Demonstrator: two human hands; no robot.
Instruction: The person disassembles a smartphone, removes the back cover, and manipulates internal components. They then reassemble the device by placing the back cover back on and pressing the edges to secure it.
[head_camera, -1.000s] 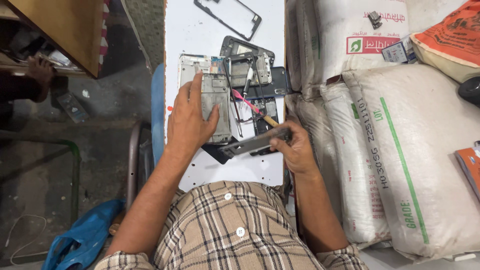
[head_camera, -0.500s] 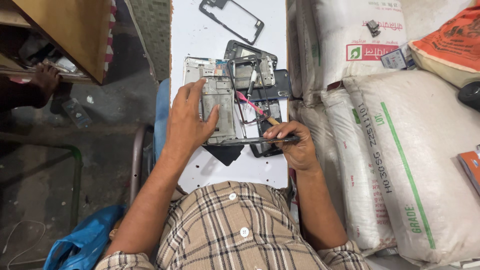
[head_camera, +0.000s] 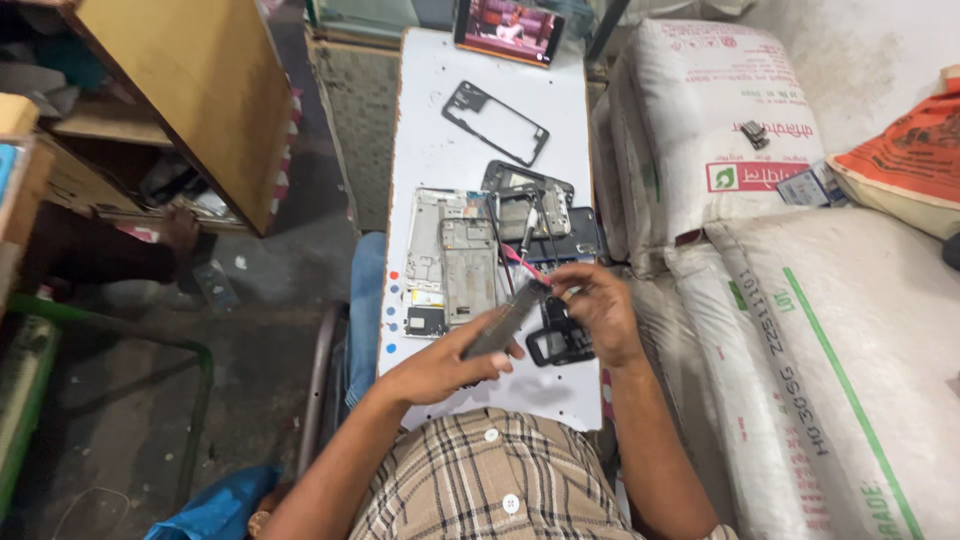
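Two hands are seen over a narrow white table (head_camera: 455, 110): the left hand (head_camera: 440, 365) is closed around a dark flat phone part (head_camera: 505, 320), the right hand (head_camera: 600, 310) pinches its upper end. One silver frame (head_camera: 450, 265), two black frames (head_camera: 495, 122) are counted. Bare tabletop is left between them; sacks (head_camera: 800, 330) crowd the right edge.

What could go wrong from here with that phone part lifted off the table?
1. The left hand and right hand hold the dark phone part in the air, so a slip would likely drop it onto the black frame below.
2. The open phone body and loose pieces lie close together on the narrow white table; a stray elbow might push one over the edge.
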